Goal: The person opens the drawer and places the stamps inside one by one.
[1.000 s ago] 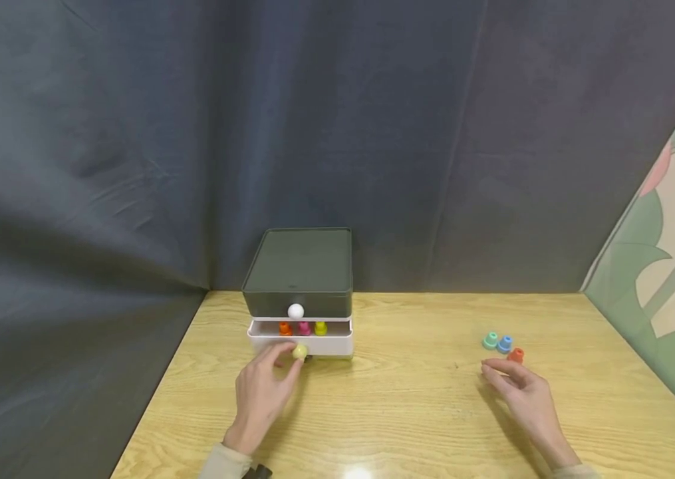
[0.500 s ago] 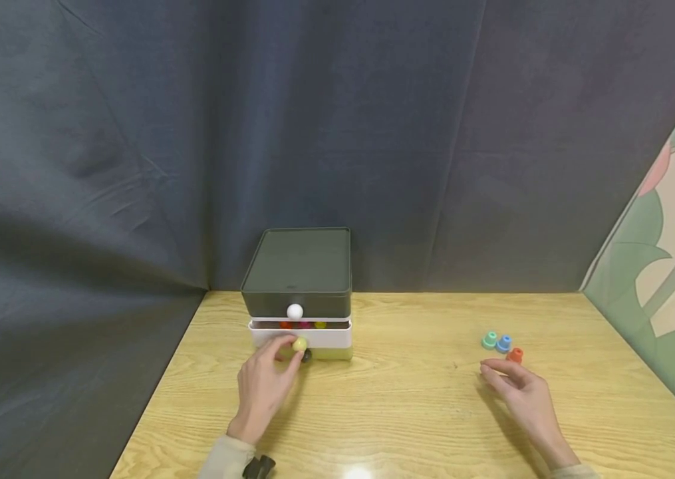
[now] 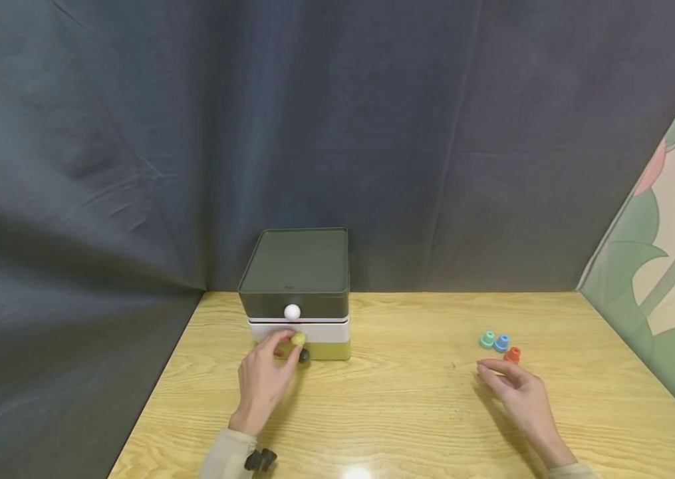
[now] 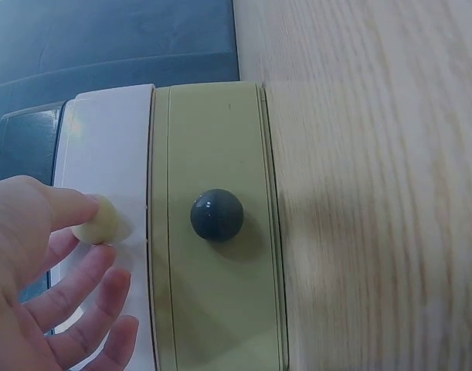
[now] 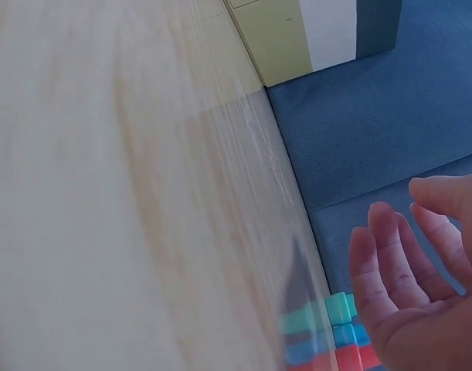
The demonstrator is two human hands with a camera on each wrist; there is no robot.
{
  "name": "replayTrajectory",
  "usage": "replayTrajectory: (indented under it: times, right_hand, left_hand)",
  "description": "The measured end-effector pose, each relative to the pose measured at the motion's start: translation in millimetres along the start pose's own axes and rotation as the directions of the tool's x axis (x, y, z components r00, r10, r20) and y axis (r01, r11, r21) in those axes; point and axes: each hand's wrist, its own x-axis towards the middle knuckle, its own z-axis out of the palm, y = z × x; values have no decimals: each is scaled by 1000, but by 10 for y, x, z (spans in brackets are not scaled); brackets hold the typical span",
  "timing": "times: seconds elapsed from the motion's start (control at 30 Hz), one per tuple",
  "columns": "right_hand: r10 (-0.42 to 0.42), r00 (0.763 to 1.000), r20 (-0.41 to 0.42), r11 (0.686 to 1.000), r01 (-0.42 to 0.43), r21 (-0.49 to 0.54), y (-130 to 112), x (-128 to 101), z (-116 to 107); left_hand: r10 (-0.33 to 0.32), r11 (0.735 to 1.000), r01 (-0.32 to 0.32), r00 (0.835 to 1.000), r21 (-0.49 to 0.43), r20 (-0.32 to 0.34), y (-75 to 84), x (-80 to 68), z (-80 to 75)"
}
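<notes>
My left hand (image 3: 264,378) pinches the round pale yellow knob (image 4: 98,219) on the white middle drawer (image 3: 326,331) of a small three-tier drawer unit (image 3: 298,261). That drawer's front stands nearly flush under the dark top tier. Below it, the yellow-green bottom drawer (image 4: 212,309) has a dark round knob (image 4: 217,215), beside my fingers. On the right, my right hand (image 3: 517,394) hovers over the table with relaxed fingers and holds nothing. Just beyond it stand a green peg (image 3: 487,339), a blue peg (image 3: 501,342) and a red peg (image 3: 512,354), each with a flared base.
The top drawer carries a white knob (image 3: 292,312). A wooden table (image 3: 409,399) lies under everything. Dark curtains (image 3: 337,133) hang behind and to the left, and a flower-patterned panel (image 3: 666,279) borders the right side.
My left hand has pushed the white drawer inward by its knob. The orange, pink and yellow pegs inside have gone out of sight. My right hand has hardly moved.
</notes>
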Motion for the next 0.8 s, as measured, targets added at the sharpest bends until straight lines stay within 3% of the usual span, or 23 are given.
replayTrajectory:
  times: [0.33,0.57,0.8]
  right_hand:
    - [-6,1000,10,1000,6,-25,-12,-4,-1]
    - [-13,1000,12,1000,13,22,-26,13,-30]
    - [1,1000,19,999,-1,33,-24,-5,-46]
  left_hand:
    - [-2,1000,2,1000,-13,-5,-11,17,22]
    - [3,1000,-3,1000,-11,-13,-19,36,35]
    - [-95,995,93,993,36,70,-65,-69,81]
